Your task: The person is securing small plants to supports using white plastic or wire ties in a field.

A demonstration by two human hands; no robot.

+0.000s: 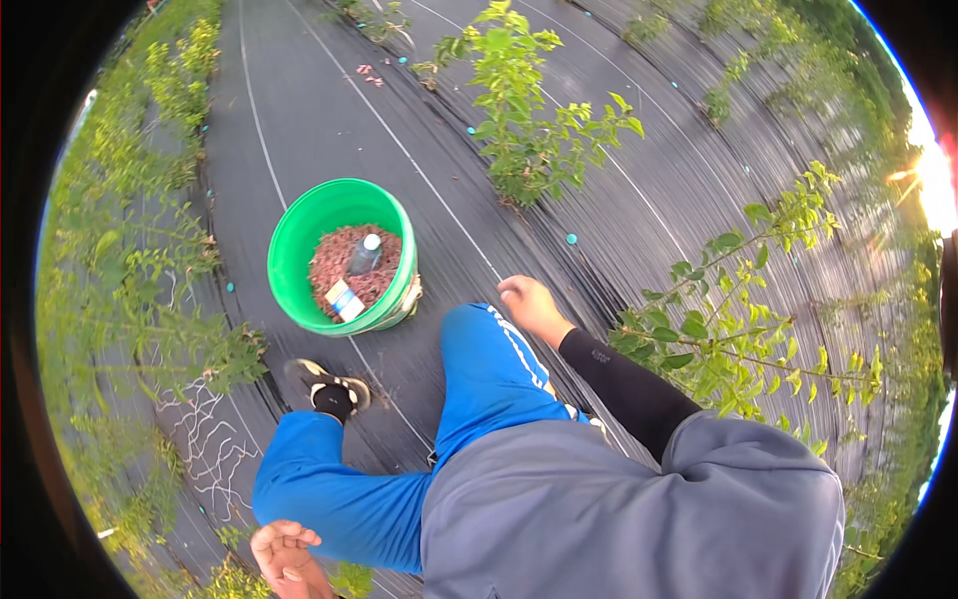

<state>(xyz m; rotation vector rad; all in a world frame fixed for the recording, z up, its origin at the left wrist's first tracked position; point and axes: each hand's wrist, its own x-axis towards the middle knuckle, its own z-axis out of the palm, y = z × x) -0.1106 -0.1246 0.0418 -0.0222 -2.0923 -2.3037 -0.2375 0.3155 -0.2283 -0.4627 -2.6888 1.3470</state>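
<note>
My left hand [288, 552] hangs low at the left, its fingers bent and apart with nothing in them, near my blue-trousered knee. My right hand [533, 305], below a black arm sleeve [625, 374], is beside my other knee, fingers curled; whether anything is inside cannot be seen. Ahead of me stands a green plastic bucket [288, 247], apart from both hands. Loose pinkish-brown plant matter [329, 254] lies inside it. A clear bottle [364, 257] with a white cap and a small white-and-blue packet [345, 301] rest on top.
Black woven ground cover [404, 202] with white lines runs beneath me. Leafy shrubs [516, 112] grow in rows, one leaning branch [696, 329] close to my right arm. Tangled pale strands [209, 449] lie at the left. Pink scraps [370, 76] lie farther up.
</note>
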